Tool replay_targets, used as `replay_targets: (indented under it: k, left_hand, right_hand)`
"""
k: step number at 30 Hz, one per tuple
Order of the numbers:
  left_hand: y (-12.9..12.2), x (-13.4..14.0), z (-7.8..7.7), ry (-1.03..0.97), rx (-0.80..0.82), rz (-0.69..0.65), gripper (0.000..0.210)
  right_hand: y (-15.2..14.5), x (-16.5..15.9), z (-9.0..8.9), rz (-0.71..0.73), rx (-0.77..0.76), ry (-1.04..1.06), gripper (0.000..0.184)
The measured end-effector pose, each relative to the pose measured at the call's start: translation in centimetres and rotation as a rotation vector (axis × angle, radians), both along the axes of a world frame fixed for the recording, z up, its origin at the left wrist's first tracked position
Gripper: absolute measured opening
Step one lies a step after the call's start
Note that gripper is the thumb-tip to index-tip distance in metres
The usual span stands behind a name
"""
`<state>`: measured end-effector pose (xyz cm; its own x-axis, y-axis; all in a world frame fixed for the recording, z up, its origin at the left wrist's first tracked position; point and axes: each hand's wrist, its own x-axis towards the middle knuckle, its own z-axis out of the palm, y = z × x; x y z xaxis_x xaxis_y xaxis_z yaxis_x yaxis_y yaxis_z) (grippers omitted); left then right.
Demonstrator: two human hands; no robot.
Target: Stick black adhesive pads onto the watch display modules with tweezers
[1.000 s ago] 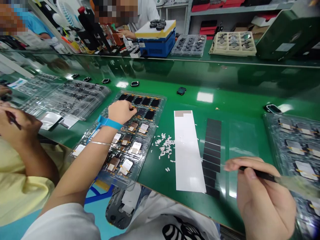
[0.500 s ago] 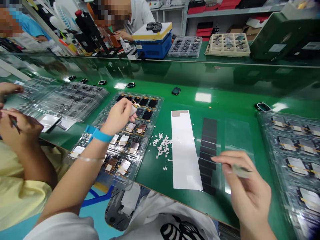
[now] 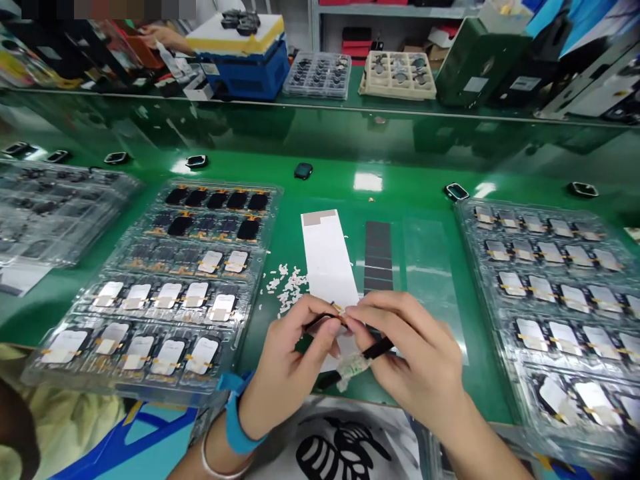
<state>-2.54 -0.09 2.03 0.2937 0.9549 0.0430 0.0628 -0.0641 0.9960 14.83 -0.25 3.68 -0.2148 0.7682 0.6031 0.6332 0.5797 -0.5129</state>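
My left hand (image 3: 293,357) is closed on a small watch screen (image 3: 323,325), seen nearly edge-on, with an orange flex cable at its far side. My right hand (image 3: 417,353) meets it, thumb and forefinger pinched at the cable end; what lies between these fingertips is too small to make out. A slim dark tool wrapped in clear film (image 3: 355,365) is tucked in the right hand and sticks out toward the left. Beneath both hands lies a white backing sheet (image 3: 327,260). Beside it is a strip of dark grey stickers (image 3: 379,243), partly covered by the right hand.
A clear tray (image 3: 274,200) of watch screens, some white-backed and some black, lies left. Another tray (image 3: 475,267) with white-backed screens lies right. White paper scraps (image 3: 287,287) are scattered near the sheet. Several watches, one black watch (image 3: 303,171) among them, line the bench's back.
My left hand has come from over the left tray to the middle, holding a screen. My right hand has moved left to meet it. The view has turned right.
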Motion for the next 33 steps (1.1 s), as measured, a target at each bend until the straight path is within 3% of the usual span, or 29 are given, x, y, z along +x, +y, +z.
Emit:
replay_targets:
  k: [11,13,17,22,25,28,33]
  left_hand:
    - [1.5,0.0,-1.7,0.176,0.105,0.048,0.007]
    - [1.6,0.0,-1.7,0.207,0.113,0.046,0.008]
    - [1.3,0.1,-2.0,0.122,0.057,0.027,0.01]
    - [0.6,0.1,-2.4,-0.072,-0.117,0.018,0.011]
    - [0.5,0.0,-2.5,-0.122,-0.178,0.003,0.011]
    - [0.6,0.0,-2.5,-0.131,-0.175,-0.01,0.011]
    - [0.8,0.2,-2.6,-0.107,-0.125,0.02,0.01]
  right_hand:
    - [1.2,-0.4,-1.3,-0.044,0.056,-0.267,0.026]
    - [1.5,-0.4,-1.3,-0.025,-0.02,-0.244,0.022]
    - [2.8,0.2,-1.2,-0.006,-0.344,-0.007,0.011]
    - [4.8,0.4,-1.8,-0.12,-0.56,0.03,0.021]
    - [5.0,0.1,-2.2,0.084,-0.75,0.325,0.009]
    - [4.7,-0.2,-2.2,0.317,-0.973,0.582,0.019]
    - [4.3,0.0,-2.2,0.433,-1.064,0.749,0.027]
